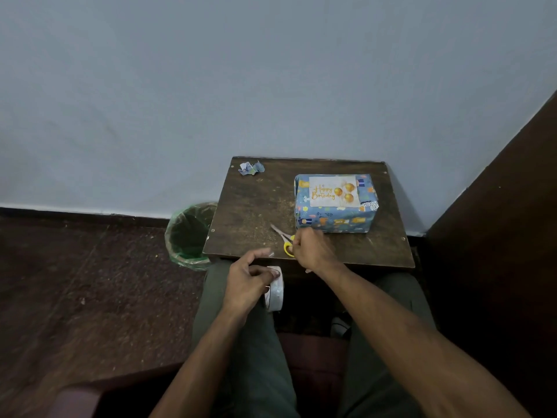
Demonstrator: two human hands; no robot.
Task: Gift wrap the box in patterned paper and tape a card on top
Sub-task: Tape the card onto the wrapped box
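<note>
Wrapped box [335, 212] in blue patterned paper sits on the right half of the small dark wooden table [250, 206], toward the far side, with the "Happy Birthday" card [334, 191] lying flat on its top face.

Starting at the left of the room, a bin [188, 236] lined with a green bag stands on the floor against the table's left edge. On the table's far left corner lies a crumpled scrap of wrapping paper [251, 168], well apart from the box.

Nearer the person, the left hand [248, 282] hangs just off the table's near edge, over the lap. Its fingers are curled round a roll of clear tape [275, 292], with the thumb on the roll's top; the forefinger is stretched out toward the table edge, and there may be a short bit of tape stuck at its tip, though it is too faint to be sure.

To the right of that, scissors [284, 238] with yellow handles lie on the table near its front edge, blades pointing to the far left. The right hand [312, 247] is on their handles, just below the box's near left corner, fingers curled down over them; from behind the knuckles I cannot tell whether it truly grips them or only rests there.

Green trousers [256, 357] cover the person's knees below.
</note>
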